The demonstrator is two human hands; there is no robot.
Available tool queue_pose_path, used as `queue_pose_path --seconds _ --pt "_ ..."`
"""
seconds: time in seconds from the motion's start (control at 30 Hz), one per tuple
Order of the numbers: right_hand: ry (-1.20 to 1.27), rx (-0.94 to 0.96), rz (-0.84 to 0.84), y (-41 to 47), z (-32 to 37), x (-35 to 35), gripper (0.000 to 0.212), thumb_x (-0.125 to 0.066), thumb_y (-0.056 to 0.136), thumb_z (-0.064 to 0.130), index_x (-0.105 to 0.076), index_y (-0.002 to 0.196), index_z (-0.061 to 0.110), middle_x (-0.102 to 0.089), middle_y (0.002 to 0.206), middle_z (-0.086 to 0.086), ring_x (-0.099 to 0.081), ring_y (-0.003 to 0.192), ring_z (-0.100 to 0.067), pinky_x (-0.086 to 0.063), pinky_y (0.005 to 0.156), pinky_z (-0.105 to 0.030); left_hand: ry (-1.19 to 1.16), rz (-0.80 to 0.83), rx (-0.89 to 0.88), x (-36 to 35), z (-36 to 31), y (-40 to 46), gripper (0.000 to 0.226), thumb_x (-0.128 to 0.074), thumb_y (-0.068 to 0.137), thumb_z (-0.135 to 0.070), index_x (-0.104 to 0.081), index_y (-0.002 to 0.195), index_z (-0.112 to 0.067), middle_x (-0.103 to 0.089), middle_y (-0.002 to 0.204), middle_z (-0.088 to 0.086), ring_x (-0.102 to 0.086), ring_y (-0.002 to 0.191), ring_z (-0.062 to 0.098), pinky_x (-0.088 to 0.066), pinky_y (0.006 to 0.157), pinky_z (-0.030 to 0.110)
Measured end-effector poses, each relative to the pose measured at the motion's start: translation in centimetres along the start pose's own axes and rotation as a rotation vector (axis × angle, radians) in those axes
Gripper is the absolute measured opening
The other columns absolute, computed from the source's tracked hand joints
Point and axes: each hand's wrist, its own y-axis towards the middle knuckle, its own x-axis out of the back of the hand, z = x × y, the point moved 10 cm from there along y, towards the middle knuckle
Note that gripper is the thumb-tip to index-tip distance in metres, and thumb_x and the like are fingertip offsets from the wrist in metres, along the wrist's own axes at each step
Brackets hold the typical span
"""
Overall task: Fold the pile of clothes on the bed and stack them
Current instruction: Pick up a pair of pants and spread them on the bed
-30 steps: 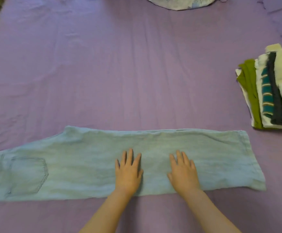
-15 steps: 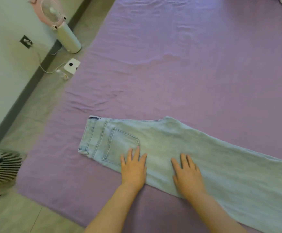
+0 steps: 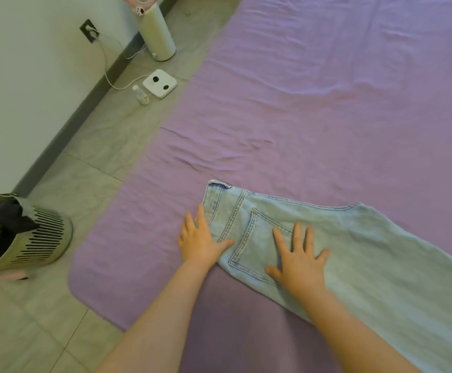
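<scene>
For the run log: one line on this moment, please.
stage: smoothing | jeans: flat on bed | left hand: flat at waistband | right hand: flat by pocket

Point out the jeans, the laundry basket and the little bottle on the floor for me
jeans [image 3: 359, 246]: head view, on the bare denim of the leg right of the pocket.
laundry basket [image 3: 41, 238]: head view, on its slatted side wall.
bottle [image 3: 140, 95]: head view, on its clear body beside the white square device.
</scene>
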Motion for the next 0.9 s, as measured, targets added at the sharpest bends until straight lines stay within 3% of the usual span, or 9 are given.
queue_pose_path --seconds 0.17,0.27,0.33,0.37,0.47,0.6,0.73,0.83,0.9 --pt "0.055 0.008 0.055 0.6 -0.5 0.9 0.099 -0.053 0.082 0.065 0.016 0.148 0.038 0.027 0.155 -0.008 0.022 0.143 -0.035 -0.010 0.107 -0.068 -0.207 0.035 -0.035 0.7 -0.4 1.0 0.116 -0.076 0.071 -0.050 -0.002 0.153 -0.014 -0.022 0.156 0.010 -0.027 0.140 0.028 -0.029 0.110 0.039" --pt "0.163 0.016 0.027 -0.5 -1.0 1.8 0.086 -0.054 0.088 0.054 0.000 0.151 0.034 0.013 0.159 -0.004 0.012 0.146 -0.029 -0.011 0.112 -0.060 -0.596 0.038 0.048 2.0 -0.9 0.8 0.088 -0.078 0.076 -0.032 -0.031 0.146 -0.009 -0.048 0.142 0.010 -0.045 0.131 0.028 -0.039 0.104 0.037" --pt "0.428 -0.002 -0.037 -1.2 -1.7 3.4 0.068 -0.056 0.091 0.042 -0.026 0.149 0.023 -0.021 0.156 -0.006 -0.016 0.144 -0.028 -0.024 0.112 -0.047 -0.778 -0.001 0.004 3.3 -2.5 -0.5 0.050 -0.077 0.078 -0.022 -0.054 0.122 -0.013 -0.064 0.117 0.002 -0.059 0.114 0.024 -0.047 0.093 0.033" --pt "0.649 -0.033 -0.081 -1.7 -2.3 4.3 0.059 -0.059 0.091 0.036 -0.038 0.143 0.018 -0.038 0.146 -0.006 -0.034 0.137 -0.026 -0.033 0.108 -0.040 -0.834 -0.014 -0.042 3.9 -3.8 -1.7 0.044 -0.076 0.078 -0.019 -0.054 0.117 -0.021 -0.063 0.110 -0.007 -0.061 0.107 0.017 -0.046 0.088 0.028" --pt "1.352 -0.145 -0.122 -4.3 -3.8 6.1 0.048 -0.060 0.091 0.036 -0.051 0.133 0.016 -0.054 0.133 0.001 -0.053 0.118 -0.014 -0.044 0.101 -0.035 -0.919 0.022 -0.184 4.5 -8.3 -6.1 0.072 -0.076 0.079 -0.021 -0.036 0.138 -0.036 -0.053 0.109 -0.026 -0.057 0.099 0.001 -0.044 0.087 0.022" --pt "1.781 -0.035 -0.064 -7.7 -5.0 7.9 0.056 -0.051 0.077 0.061 -0.057 0.122 0.029 -0.064 0.122 0.003 -0.063 0.109 -0.013 -0.053 0.090 -0.036 -0.741 0.157 -0.498 2.8 -16.5 -13.0 0.076 -0.064 0.080 -0.037 -0.022 0.141 -0.053 -0.058 0.094 -0.018 -0.052 0.065 0.003 -0.050 0.075 0.026" --pt "1.737 -0.034 -0.180 -11.2 -10.4 7.6 0.054 -0.066 0.075 0.048 -0.058 0.123 0.024 -0.070 0.110 0.000 -0.069 0.089 -0.008 -0.056 0.067 -0.022 -0.590 0.413 -0.647 -2.4 -21.9 -18.3 0.052 -0.051 0.080 -0.022 -0.046 0.126 -0.046 -0.061 0.099 0.004 -0.053 0.066 0.013 -0.047 0.074 0.029" --pt "1.676 -0.123 -0.213 -12.8 -13.9 5.4 0.052 -0.075 0.072 0.032 -0.056 0.120 0.024 -0.071 0.107 0.000 -0.069 0.095 -0.014 -0.056 0.075 -0.028 -0.639 0.566 -0.548 -5.9 -22.9 -20.0 0.030 -0.045 0.081 -0.011 -0.047 0.102 -0.032 -0.067 0.089 0.008 -0.061 0.071 0.005 -0.048 0.070 0.030" --pt "1.663 -0.127 -0.224 -13.9 -16.0 3.9 0.055 -0.077 0.075 0.015 -0.052 0.123 0.023 -0.071 0.108 0.001 -0.068 0.097 -0.013 -0.056 0.075 -0.024 -0.730 0.617 -0.480 -7.8 -23.7 -21.0 0.024 -0.045 0.083 -0.007 -0.047 0.098 -0.025 -0.067 0.098 0.006 -0.063 0.077 0.001 -0.049 0.070 0.023"
